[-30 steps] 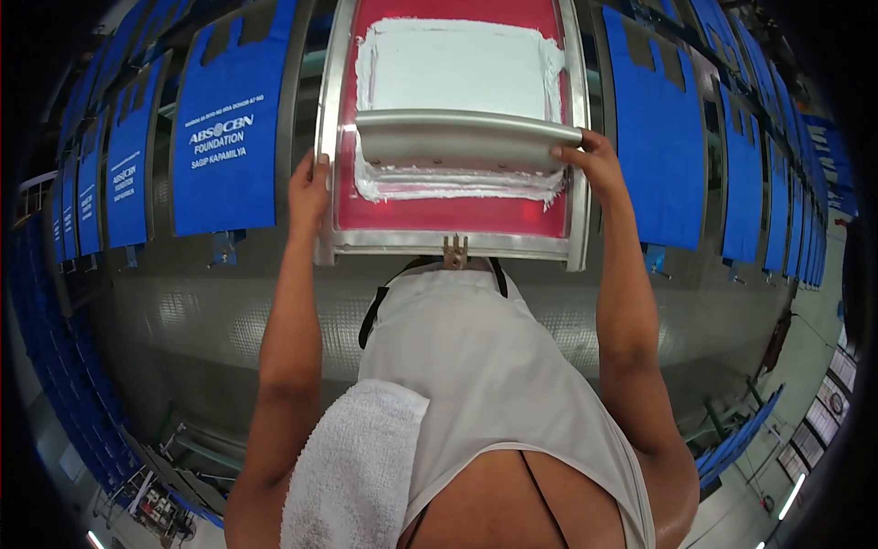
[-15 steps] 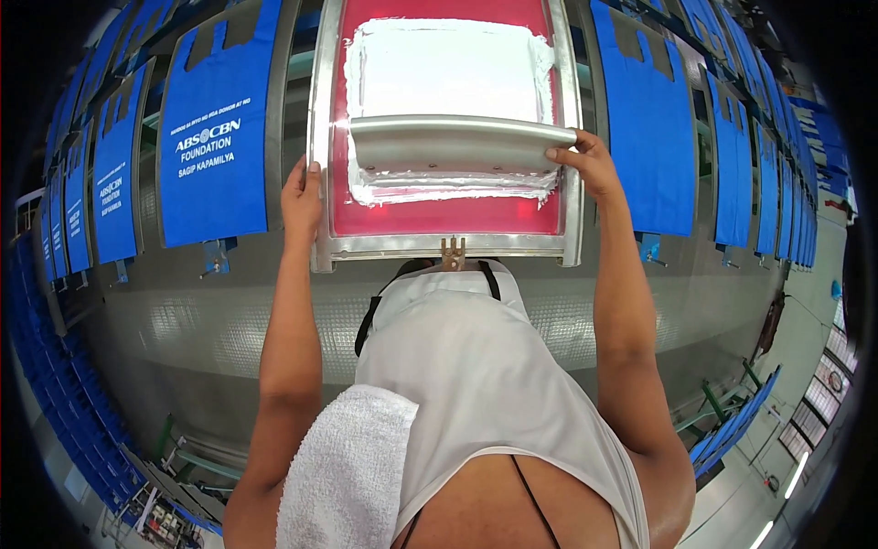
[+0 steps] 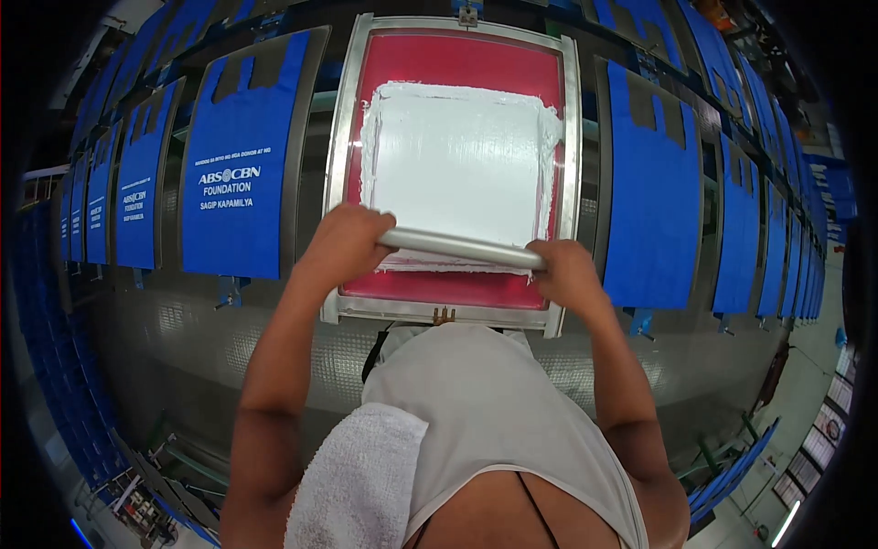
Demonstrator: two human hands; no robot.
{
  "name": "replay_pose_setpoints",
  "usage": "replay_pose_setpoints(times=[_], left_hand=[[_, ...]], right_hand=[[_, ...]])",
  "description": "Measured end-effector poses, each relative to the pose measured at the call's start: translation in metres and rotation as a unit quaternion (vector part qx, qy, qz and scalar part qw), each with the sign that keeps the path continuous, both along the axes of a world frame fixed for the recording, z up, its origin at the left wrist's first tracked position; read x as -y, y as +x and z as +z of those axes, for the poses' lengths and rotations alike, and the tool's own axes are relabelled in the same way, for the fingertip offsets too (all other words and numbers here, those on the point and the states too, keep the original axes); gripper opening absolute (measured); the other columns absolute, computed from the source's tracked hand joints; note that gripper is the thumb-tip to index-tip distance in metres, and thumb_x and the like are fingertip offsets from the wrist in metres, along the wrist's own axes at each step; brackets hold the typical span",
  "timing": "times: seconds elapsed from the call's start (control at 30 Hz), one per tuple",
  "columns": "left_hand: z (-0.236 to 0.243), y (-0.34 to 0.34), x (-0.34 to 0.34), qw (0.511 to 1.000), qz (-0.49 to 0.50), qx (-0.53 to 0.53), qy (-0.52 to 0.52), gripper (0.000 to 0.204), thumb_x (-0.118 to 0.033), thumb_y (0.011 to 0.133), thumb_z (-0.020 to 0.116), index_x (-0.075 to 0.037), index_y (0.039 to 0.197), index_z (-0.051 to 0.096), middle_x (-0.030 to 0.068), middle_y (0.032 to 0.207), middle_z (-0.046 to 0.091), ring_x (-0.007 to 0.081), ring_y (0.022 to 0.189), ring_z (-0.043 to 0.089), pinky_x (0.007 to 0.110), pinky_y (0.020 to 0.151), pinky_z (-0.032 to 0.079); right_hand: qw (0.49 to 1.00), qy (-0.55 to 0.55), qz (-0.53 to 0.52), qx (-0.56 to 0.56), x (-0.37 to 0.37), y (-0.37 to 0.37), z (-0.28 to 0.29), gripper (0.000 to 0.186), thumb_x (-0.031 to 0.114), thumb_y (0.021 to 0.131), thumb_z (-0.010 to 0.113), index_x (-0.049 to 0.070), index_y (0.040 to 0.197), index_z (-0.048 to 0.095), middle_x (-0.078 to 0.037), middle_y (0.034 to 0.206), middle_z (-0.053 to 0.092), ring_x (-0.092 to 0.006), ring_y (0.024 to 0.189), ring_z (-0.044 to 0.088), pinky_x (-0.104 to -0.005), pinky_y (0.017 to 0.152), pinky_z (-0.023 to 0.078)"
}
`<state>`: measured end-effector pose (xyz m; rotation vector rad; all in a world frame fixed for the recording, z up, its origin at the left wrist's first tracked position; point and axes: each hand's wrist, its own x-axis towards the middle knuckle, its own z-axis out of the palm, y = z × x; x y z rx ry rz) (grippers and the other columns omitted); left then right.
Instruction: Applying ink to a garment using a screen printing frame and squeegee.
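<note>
A squeegee point(image 3: 462, 247) with a silver metal handle spans the near part of a screen-printing frame point(image 3: 569, 137). My left hand point(image 3: 347, 242) is closed round its left end, and my right hand point(image 3: 569, 274) grips the right end. The squeegee slants a little, its right end nearer to me. White ink point(image 3: 457, 165) covers a large square of the pink mesh point(image 3: 457, 57), with thick ragged ridges along its edges. The blade under the handle is hidden from above.
Printed blue bags point(image 3: 233, 174) lie on boards to the left, and plain blue bags point(image 3: 651, 192) lie on boards to the right. A metal clamp point(image 3: 468, 14) is at the frame's far end. A white towel point(image 3: 357, 476) hangs over my left shoulder.
My left hand has moved from the frame's left rail onto the squeegee. The squeegee has come toward the near end of the ink and tilted upright, with my right hand still on it.
</note>
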<state>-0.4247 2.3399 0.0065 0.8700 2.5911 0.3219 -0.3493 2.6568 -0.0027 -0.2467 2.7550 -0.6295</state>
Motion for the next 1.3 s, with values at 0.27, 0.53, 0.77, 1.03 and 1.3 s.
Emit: replay_pose_setpoints(times=[0.27, 0.53, 0.77, 1.03, 1.3], left_hand=[[-0.07, -0.107, -0.023, 0.964, 0.065, -0.22, 0.137, 0.031, -0.008, 0.067, 0.065, -0.005, 0.097, 0.056, 0.015, 0.093, 0.06, 0.0335, 0.089, 0.057, 0.043, 0.076, 0.046], [-0.057, 0.028, 0.019, 0.985, 0.063, -0.106, 0.121, 0.035, -0.006, 0.059, 0.068, -0.005, 0.094, 0.059, 0.0101, 0.091, 0.055, 0.0298, 0.09, 0.053, 0.041, 0.079, 0.042], [-0.049, 0.074, 0.019, 0.983, 0.095, -0.027, 0.154, 0.031, -0.004, 0.056, 0.07, -0.004, 0.086, 0.061, 0.0107, 0.088, 0.061, 0.0312, 0.083, 0.058, 0.042, 0.075, 0.044], [-0.063, 0.066, 0.012, 0.981, 0.114, -0.068, 0.14, 0.04, -0.001, 0.052, 0.072, -0.005, 0.091, 0.064, 0.0119, 0.093, 0.064, 0.0302, 0.09, 0.06, 0.041, 0.081, 0.046], [-0.083, -0.16, -0.02, 0.982, 0.125, -0.11, 0.091, 0.033, -0.034, 0.069, 0.074, -0.009, 0.091, 0.068, 0.0164, 0.079, 0.066, 0.0344, 0.076, 0.065, 0.042, 0.069, 0.052]], right_hand=[[0.962, 0.114, 0.014, -0.248, -0.017, -0.122, -0.065, 0.033, 0.002, 0.066, 0.057, 0.006, 0.099, 0.059, -0.013, 0.089, 0.062, -0.0297, 0.09, 0.059, -0.0477, 0.089, 0.04], [0.994, 0.06, 0.043, -0.082, 0.002, 0.004, -0.035, 0.035, -0.002, 0.062, 0.06, 0.005, 0.096, 0.056, -0.011, 0.087, 0.057, -0.0301, 0.089, 0.055, -0.0471, 0.09, 0.039], [0.998, 0.061, 0.017, -0.001, 0.018, 0.038, -0.02, 0.035, -0.002, 0.056, 0.063, 0.006, 0.089, 0.059, -0.011, 0.078, 0.06, -0.0304, 0.084, 0.059, -0.0501, 0.096, 0.038], [0.997, 0.075, -0.009, 0.018, 0.026, 0.026, -0.024, 0.039, -0.006, 0.05, 0.059, 0.006, 0.087, 0.064, -0.011, 0.086, 0.066, -0.0269, 0.086, 0.062, -0.053, 0.104, 0.032], [0.98, 0.135, 0.016, -0.146, -0.028, -0.188, -0.061, 0.03, 0.013, 0.066, 0.063, 0.013, 0.096, 0.067, -0.013, 0.082, 0.067, -0.0295, 0.08, 0.065, -0.0427, 0.088, 0.045]])
